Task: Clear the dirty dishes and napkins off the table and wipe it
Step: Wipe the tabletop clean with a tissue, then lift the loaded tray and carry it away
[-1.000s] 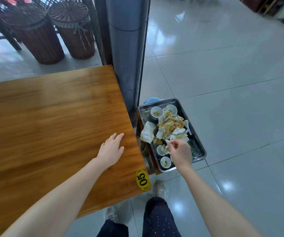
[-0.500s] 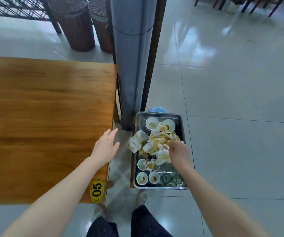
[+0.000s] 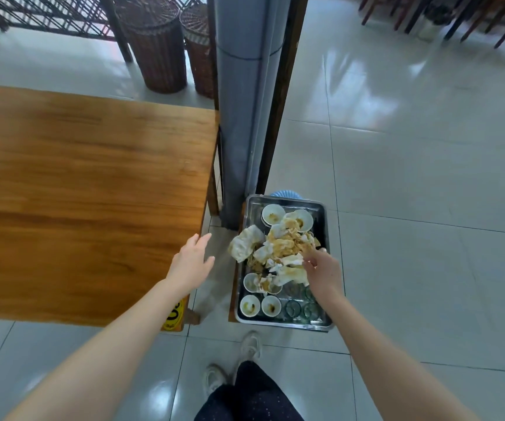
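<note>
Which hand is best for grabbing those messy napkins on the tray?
Right, probably. The right hand is over the tray with its fingers among the napkins; the left hand hangs open by the table edge, farther away.

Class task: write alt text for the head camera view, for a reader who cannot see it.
A person's right hand reaches into a heap of crumpled, stained white paper napkins on a rectangular steel tray that also holds small white dirty bowls, set low beside a brown wooden table. The left hand hovers open at the table's edge.
</note>
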`<state>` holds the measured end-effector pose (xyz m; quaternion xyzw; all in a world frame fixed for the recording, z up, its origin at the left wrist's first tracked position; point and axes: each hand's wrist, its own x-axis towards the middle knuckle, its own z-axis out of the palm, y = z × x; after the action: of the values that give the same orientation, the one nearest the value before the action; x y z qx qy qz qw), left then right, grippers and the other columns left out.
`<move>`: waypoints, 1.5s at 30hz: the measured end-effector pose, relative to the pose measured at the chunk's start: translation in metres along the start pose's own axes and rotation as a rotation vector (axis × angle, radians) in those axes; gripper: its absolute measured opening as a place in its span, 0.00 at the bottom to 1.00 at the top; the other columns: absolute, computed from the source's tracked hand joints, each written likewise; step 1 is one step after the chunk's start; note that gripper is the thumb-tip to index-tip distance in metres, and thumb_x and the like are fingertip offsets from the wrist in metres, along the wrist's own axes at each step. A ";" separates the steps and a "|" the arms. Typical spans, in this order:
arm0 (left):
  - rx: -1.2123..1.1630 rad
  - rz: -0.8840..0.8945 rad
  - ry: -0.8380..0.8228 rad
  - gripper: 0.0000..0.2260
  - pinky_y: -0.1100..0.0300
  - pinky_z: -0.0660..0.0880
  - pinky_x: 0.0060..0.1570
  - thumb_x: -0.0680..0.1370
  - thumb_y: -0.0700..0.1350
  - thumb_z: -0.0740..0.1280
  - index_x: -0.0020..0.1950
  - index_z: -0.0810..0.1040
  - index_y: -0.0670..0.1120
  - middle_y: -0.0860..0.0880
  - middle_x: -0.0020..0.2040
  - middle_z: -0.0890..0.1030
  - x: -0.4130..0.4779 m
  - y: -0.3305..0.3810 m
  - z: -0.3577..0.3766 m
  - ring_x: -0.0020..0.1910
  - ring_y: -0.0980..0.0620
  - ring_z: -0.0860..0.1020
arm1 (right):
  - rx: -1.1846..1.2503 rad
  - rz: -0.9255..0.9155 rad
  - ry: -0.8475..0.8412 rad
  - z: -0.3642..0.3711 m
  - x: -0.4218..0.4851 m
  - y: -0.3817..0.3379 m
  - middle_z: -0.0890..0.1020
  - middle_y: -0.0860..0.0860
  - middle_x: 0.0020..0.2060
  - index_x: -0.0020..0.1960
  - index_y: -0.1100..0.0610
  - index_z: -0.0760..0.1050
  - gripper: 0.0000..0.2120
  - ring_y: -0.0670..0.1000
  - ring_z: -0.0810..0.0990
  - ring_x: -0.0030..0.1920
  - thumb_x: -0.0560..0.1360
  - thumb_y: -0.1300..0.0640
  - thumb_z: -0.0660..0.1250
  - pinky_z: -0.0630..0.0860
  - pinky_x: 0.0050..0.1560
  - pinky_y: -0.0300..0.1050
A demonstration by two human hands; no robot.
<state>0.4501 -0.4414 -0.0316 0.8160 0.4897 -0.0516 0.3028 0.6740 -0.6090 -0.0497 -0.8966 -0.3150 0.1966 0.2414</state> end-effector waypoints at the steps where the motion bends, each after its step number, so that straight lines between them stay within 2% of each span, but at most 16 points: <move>1: 0.006 0.003 -0.013 0.26 0.49 0.62 0.70 0.82 0.48 0.60 0.78 0.56 0.50 0.45 0.78 0.58 -0.004 0.001 0.003 0.75 0.45 0.61 | 0.006 0.010 0.002 -0.001 -0.004 0.003 0.76 0.49 0.41 0.47 0.59 0.79 0.06 0.49 0.75 0.41 0.77 0.64 0.64 0.65 0.37 0.36; 6: 0.026 0.012 -0.039 0.26 0.48 0.62 0.70 0.81 0.48 0.61 0.78 0.56 0.50 0.45 0.77 0.58 -0.020 0.015 0.019 0.75 0.45 0.61 | 0.032 0.035 0.037 -0.019 -0.022 0.020 0.78 0.49 0.41 0.47 0.58 0.80 0.05 0.49 0.76 0.41 0.77 0.62 0.65 0.68 0.40 0.40; 10: 0.032 0.013 -0.028 0.26 0.47 0.61 0.70 0.81 0.48 0.61 0.78 0.56 0.50 0.44 0.77 0.58 -0.034 0.032 0.031 0.75 0.44 0.60 | 0.013 0.009 0.041 -0.039 -0.028 0.042 0.79 0.50 0.40 0.47 0.57 0.80 0.06 0.49 0.75 0.40 0.78 0.60 0.64 0.64 0.34 0.35; 17: 0.037 -0.095 0.046 0.26 0.46 0.61 0.69 0.81 0.48 0.60 0.78 0.56 0.50 0.45 0.77 0.58 -0.059 0.086 0.067 0.75 0.44 0.60 | -0.007 -0.070 0.019 -0.096 -0.016 0.095 0.82 0.54 0.41 0.48 0.58 0.81 0.08 0.56 0.79 0.43 0.78 0.59 0.63 0.75 0.42 0.47; 23: -0.059 -0.184 0.094 0.26 0.46 0.60 0.72 0.81 0.46 0.61 0.78 0.57 0.46 0.42 0.77 0.59 -0.087 0.147 0.119 0.75 0.43 0.59 | -0.017 -0.172 -0.062 -0.160 -0.004 0.164 0.83 0.51 0.44 0.51 0.56 0.81 0.07 0.52 0.79 0.45 0.78 0.58 0.64 0.67 0.41 0.39; 27: -0.091 -0.200 0.120 0.25 0.49 0.60 0.72 0.81 0.44 0.61 0.77 0.59 0.44 0.41 0.76 0.60 -0.102 0.186 0.146 0.75 0.43 0.59 | -0.028 -0.184 -0.115 -0.188 0.006 0.205 0.83 0.50 0.45 0.51 0.55 0.81 0.07 0.51 0.79 0.45 0.77 0.58 0.65 0.67 0.42 0.39; 31: -0.162 -0.217 0.146 0.23 0.53 0.60 0.70 0.81 0.42 0.60 0.76 0.60 0.43 0.42 0.75 0.63 -0.105 0.212 0.164 0.73 0.44 0.61 | -0.058 -0.226 -0.270 -0.194 0.023 0.230 0.83 0.54 0.47 0.52 0.58 0.81 0.08 0.52 0.80 0.48 0.76 0.61 0.66 0.69 0.45 0.38; 36: -0.208 -0.305 0.194 0.22 0.53 0.64 0.66 0.81 0.43 0.60 0.75 0.62 0.45 0.43 0.73 0.66 -0.095 0.222 0.177 0.71 0.44 0.65 | -0.094 -0.277 -0.394 -0.189 0.055 0.239 0.84 0.53 0.47 0.52 0.57 0.82 0.08 0.52 0.81 0.50 0.76 0.60 0.66 0.72 0.46 0.38; 41: -0.249 -0.389 0.236 0.21 0.52 0.69 0.60 0.80 0.44 0.61 0.73 0.66 0.46 0.43 0.68 0.70 -0.076 0.219 0.183 0.65 0.44 0.71 | -0.094 -0.311 -0.436 -0.182 0.099 0.230 0.83 0.52 0.49 0.52 0.56 0.82 0.08 0.50 0.81 0.51 0.76 0.62 0.65 0.69 0.46 0.35; 45: -0.291 -0.469 0.301 0.19 0.51 0.72 0.57 0.80 0.45 0.62 0.72 0.67 0.46 0.43 0.66 0.72 -0.049 0.215 0.184 0.61 0.44 0.74 | -0.079 -0.350 -0.459 -0.183 0.143 0.213 0.83 0.51 0.46 0.50 0.56 0.82 0.09 0.47 0.80 0.46 0.75 0.64 0.64 0.69 0.45 0.35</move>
<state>0.6424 -0.6516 -0.0668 0.6271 0.7063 0.0721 0.3203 0.9699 -0.7171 -0.0494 -0.7694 -0.5187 0.3372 0.1590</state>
